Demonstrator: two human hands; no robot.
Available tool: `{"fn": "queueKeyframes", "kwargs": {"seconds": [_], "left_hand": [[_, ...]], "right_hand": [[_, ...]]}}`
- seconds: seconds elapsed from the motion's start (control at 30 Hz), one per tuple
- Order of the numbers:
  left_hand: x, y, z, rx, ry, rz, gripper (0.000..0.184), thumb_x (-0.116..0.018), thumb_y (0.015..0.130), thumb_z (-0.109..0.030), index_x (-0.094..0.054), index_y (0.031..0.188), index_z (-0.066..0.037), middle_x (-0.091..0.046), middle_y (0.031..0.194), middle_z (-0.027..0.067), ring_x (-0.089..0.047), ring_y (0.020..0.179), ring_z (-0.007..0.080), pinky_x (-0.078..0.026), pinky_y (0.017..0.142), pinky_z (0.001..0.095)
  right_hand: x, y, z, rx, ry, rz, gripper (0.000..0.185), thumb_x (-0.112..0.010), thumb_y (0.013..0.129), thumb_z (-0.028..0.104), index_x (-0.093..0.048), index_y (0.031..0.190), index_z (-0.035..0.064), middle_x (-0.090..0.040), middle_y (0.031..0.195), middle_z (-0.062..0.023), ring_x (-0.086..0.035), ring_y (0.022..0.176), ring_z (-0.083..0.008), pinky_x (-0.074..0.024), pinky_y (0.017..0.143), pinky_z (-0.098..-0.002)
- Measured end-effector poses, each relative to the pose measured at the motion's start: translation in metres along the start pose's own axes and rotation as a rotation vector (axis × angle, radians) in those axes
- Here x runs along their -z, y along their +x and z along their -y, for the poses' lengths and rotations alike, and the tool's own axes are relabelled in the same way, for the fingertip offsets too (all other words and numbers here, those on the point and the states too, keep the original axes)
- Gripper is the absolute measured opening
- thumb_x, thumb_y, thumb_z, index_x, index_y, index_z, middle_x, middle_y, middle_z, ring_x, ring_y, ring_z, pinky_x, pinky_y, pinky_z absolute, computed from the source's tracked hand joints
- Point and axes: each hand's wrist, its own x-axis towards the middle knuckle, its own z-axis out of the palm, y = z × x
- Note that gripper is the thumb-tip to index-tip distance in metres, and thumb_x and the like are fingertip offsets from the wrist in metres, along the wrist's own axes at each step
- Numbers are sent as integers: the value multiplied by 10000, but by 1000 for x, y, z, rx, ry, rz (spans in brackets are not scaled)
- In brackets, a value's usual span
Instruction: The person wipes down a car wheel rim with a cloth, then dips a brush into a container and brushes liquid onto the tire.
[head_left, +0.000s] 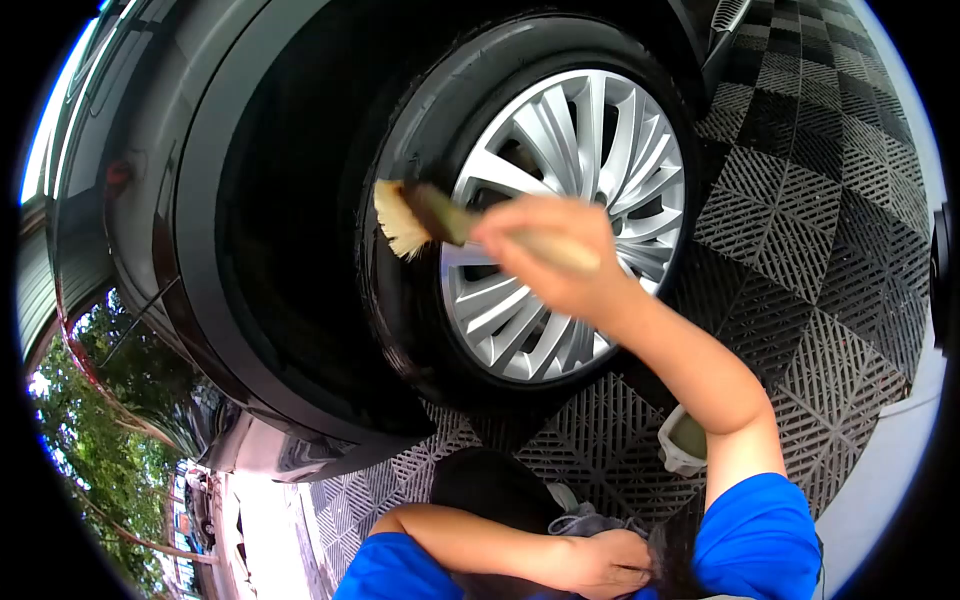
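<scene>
My right hand (555,250) is closed around the handle of a paintbrush (440,215), slightly blurred. Its wide, pale bristles are at the sidewall of a black car tire (400,330), which looks wet and glossy; whether they touch is hard to tell. Inside the tire sits a silver multi-spoke wheel (570,130), partly covered by my hand and forearm. My left hand (605,565) rests low by my lap and dark clothing, its fingers bent downward and mostly hidden. Near my right elbow, a small pale container (685,440) stands on the floor, partly behind the arm.
The dark car body and wheel arch (215,200) curve around the tire on the left. Grey and black slotted floor tiles (770,210) extend to the right and below. A grey shoe (590,520) is near my left hand. Trees (110,430) stand outside at lower left.
</scene>
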Motion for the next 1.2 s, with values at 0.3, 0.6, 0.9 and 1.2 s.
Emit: {"fn": "queueKeyframes", "kwargs": {"seconds": [0.3, 0.6, 0.9, 1.2], "left_hand": [[9, 2, 22, -98, 81, 4, 292, -523, 932, -244, -623, 818, 6, -582, 788, 203, -560, 742, 366, -408, 621, 450], [-5, -38, 92, 82, -589, 8, 214, -515, 940, -208, -635, 887, -40, -575, 767, 145, -558, 706, 308, -431, 600, 407], [-17, -47, 62, 413, -1884, -139, 162, -487, 933, -138, -605, 853, -61, -528, 650, 84, -519, 576, 201, -442, 525, 366], [-12, -45, 25, 603, -1602, -183, 156, -498, 916, -144, -602, 829, -68, -547, 704, 86, -532, 630, 229, -441, 557, 378]], "right_hand": [[-17, -45, -5, 89, 159, 349, 152, -683, 808, 59, -685, 961, 63, -644, 820, -94, -638, 731, -268, -525, 623, -341], [124, 59, -74, -231, 226, -461, 88, -697, 844, 117, -711, 901, 52, -675, 727, -48, -615, 582, -86, -512, 537, -227], [272, -1, -159, -412, 89, -995, 213, -677, 843, 112, -659, 949, -72, -659, 722, -141, -652, 563, -190, -569, 510, -291], [284, -193, -200, -925, 68, -1579, 244, -644, 864, 96, -586, 868, -141, -656, 715, -186, -658, 541, -227, -591, 479, -327]]}}
